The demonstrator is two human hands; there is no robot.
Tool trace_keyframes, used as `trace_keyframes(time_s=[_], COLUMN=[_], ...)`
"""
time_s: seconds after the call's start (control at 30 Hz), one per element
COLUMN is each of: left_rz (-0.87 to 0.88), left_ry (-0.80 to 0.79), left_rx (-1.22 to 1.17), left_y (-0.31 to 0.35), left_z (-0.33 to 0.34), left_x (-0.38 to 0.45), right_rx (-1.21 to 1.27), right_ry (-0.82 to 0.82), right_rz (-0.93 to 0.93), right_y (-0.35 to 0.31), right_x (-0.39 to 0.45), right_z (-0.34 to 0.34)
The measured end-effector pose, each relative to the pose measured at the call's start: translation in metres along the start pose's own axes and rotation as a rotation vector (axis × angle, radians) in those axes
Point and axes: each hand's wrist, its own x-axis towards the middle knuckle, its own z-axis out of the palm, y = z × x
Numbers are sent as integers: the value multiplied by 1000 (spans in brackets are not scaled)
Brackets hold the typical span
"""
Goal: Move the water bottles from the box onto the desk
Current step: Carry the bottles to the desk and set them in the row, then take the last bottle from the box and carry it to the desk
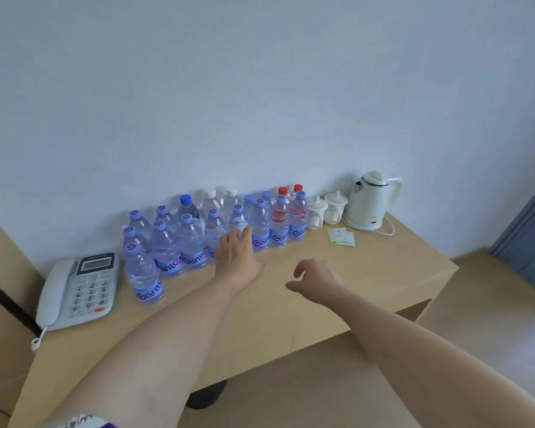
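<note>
Bottles (195,242) standing crowded in rows at far side of desk (383,273), against wall. Left hand (237,253) reaching in, fingers spread, touching one bottle, not gripping. Right hand (317,281) hovering loosely curled, holding nothing. Risk: hand knocking neighbours, toppling row toward telephone (81,288).

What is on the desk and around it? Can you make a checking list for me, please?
Surface: light wooden desk, bare in front of the bottles.
Job's things: water bottles standing upright in rows along the wall; most have purple caps, a few blue, white or red. The box is not in view.
Clutter: telephone at the left; kettle, two white lidded cups and small packets at the right.
Hands: left hand open, fingers at a front-row bottle; right hand loosely curled, holding nothing.
Cables: coiled phone cord; white kettle cord.
Surroundings: plain white wall, curtain at the right.
</note>
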Motion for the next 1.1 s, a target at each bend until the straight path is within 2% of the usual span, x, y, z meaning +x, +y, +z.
trace_keyframes(time_s=[0.1,0.47,0.57,0.7,0.9,1.1], left_rz=[121,761,932,1149,1378,1565], left_ry=[-110,-439,-524,-557,-697,-832], left_rx=[16,59,50,85,22,-22], left_y=[90,432,511,613,754,894], left_z=[31,143,167,199,258,304], left_x=[-24,-173,-216,-263,-336,-392], right_rx=[2,81,95,158,208,261], right_ry=[52,267,351,447,545,610], right_rz=[120,671,819,1013,1305,1535], right_y=[84,361,419,484,582,675], right_x=[-47,-276,-330,-393,-479,-531], right_z=[-37,-152,-175,-192,-221,-283])
